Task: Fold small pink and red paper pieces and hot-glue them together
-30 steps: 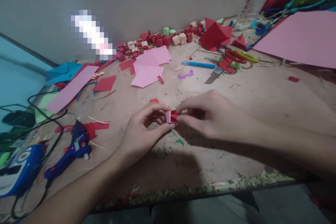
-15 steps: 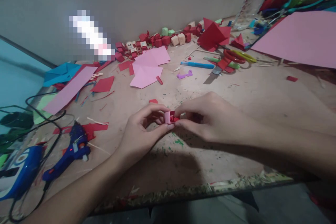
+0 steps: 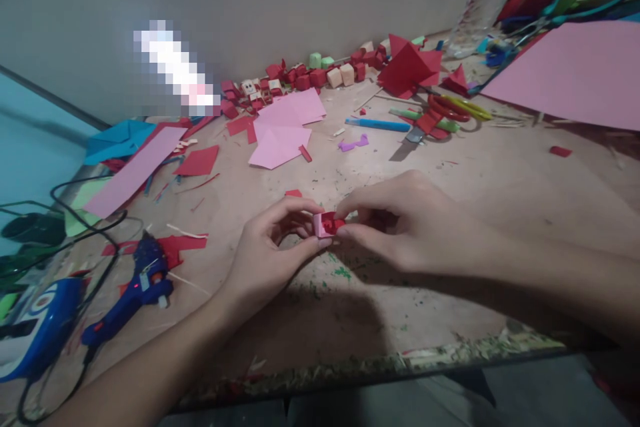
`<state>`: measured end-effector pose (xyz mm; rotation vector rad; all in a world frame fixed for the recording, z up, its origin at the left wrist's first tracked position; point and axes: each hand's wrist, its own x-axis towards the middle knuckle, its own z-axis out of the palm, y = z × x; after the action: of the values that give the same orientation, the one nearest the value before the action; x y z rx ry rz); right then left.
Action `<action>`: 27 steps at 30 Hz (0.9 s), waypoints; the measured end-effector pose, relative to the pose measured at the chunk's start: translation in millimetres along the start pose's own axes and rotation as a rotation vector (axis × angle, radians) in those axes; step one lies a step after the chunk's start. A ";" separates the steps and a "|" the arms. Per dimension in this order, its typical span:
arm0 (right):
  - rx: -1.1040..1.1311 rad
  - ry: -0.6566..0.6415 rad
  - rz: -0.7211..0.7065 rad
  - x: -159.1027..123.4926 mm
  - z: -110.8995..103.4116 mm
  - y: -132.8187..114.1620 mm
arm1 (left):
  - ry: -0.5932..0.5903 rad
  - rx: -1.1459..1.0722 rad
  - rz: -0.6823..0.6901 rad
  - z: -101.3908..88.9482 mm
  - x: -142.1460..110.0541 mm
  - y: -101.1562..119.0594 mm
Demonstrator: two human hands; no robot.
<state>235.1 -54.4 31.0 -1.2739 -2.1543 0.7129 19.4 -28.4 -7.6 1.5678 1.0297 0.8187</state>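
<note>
A small pink and red paper box [image 3: 324, 224] sits between my two hands, just above the tabletop, its red inside facing right. My left hand [image 3: 273, 250] pinches its left side between thumb and fingertips. My right hand [image 3: 405, 223] is closed at the box's right side, thumb and forefinger meeting at its red part. Whether the right fingers hold a separate red piece or the box itself is hard to make out. A red paper scrap [image 3: 293, 193] lies just behind my left fingers.
A blue glue gun [image 3: 137, 290] with a black cord lies at left. Pink paper sheets [image 3: 283, 137] are behind my hands, with small paper cubes [image 3: 303, 80] along the wall. A blue pen [image 3: 379, 125], scissors [image 3: 435, 117] and a clear bottle [image 3: 480, 7] stand or lie at back right.
My right hand has shifted slightly right, and more of the box's red inside shows. My left hand keeps its pinch in about the same place.
</note>
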 end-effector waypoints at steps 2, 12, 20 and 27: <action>0.004 0.007 0.011 0.1 0.0 -0.4 | -0.003 0.015 0.007 -0.4 -0.3 -0.2; 0.049 0.018 0.022 1.5 3.4 -0.7 | -0.032 0.259 0.123 0.5 -6.0 2.3; 0.128 0.047 0.027 5.7 4.1 2.1 | -0.086 0.276 0.124 -3.4 -4.7 1.8; 0.234 0.070 0.156 7.6 8.0 -1.3 | -0.050 0.221 0.250 -4.7 -5.9 10.8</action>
<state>225.7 -49.5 27.5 -1.3288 -1.8686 0.9393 15.1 -32.9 4.0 1.9242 0.9244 0.8512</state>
